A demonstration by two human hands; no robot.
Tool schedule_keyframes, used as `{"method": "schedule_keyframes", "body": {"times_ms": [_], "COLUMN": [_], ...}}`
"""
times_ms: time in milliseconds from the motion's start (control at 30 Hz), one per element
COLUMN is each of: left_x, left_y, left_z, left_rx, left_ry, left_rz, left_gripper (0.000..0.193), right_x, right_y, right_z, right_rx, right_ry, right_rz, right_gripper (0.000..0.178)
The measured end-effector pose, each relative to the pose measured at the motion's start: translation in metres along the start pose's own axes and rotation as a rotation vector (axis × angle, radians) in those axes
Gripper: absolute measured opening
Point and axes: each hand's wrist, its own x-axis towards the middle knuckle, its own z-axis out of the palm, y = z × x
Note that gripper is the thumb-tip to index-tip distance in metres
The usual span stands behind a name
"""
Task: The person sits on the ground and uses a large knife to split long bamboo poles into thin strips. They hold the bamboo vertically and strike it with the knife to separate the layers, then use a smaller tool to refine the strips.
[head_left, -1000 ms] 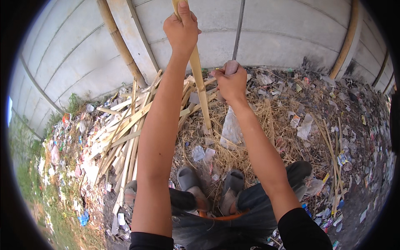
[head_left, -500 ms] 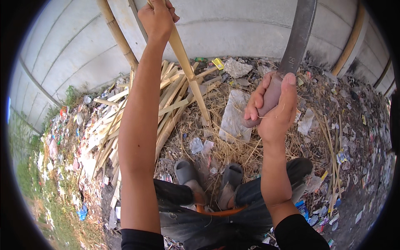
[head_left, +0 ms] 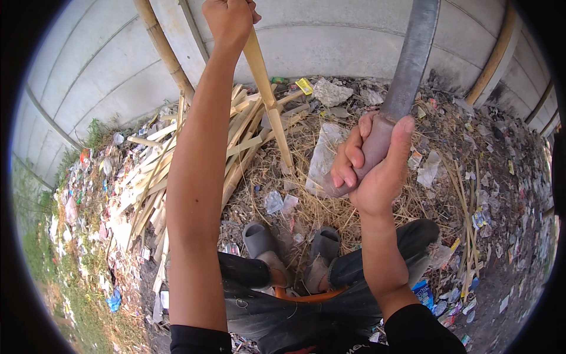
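High up, my left hand is closed round the upper part of a split bamboo strip. The strip slants down to the straw-covered ground, and its top end is hidden or out of the picture. My right hand grips a machete by its brown handle, with the thumb along one side and the fingers on the other. The dark blade points up and away, its tip cut off by the upper edge. Blade and strip are apart.
Left of the strip lies a pile of split bamboo. A concrete panel wall with bamboo poles closes off the far side. Pale rock, straw and litter cover the ground. My feet in grey slippers are below.
My right hand has shifted slightly left and nearer with the machete, whose blade has turned so its face catches more light. My left hand has risen slightly, still on the bamboo strip.
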Motion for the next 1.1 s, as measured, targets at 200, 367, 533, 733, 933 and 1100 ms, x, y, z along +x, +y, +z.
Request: {"method": "schedule_keyframes", "body": {"times_ms": [200, 367, 533, 733, 933, 1100], "left_x": [-0.008, -0.003, -0.001, -0.002, -0.01, -0.011], "left_y": [0.007, -0.005, 0.005, 0.003, 0.002, 0.009], "left_z": [0.025, 0.021, 0.015, 0.016, 0.006, 0.015], "left_rx": [0.042, 0.014, 0.028, 0.037, 0.055, 0.084], "left_ry": [-0.033, -0.025, -0.002, -0.02, -0.028, -0.031], "left_rz": [0.014, -0.007, 0.021, -0.002, 0.0, 0.032], "left_gripper": [0.071, 0.072, 0.071, 0.071, 0.074, 0.075], "right_x": [-0.05, -0.048, -0.018, -0.046, -0.022, -0.036], "right_y": [0.09, 0.064, -0.004, 0.075, -0.005, 0.025], "right_z": [-0.048, -0.058, -0.007, -0.031, 0.01, 0.01], "right_rx": [-0.223, -0.153, 0.042, -0.185, -0.109, -0.142], "right_ry": [0.089, 0.189, -0.039, 0.049, -0.003, -0.029], "right_rz": [0.651, 0.744, 0.031, 0.618, 0.312, -0.007], "right_gripper": [0.058, 0.059, 0.064, 0.065, 0.066, 0.065]}}
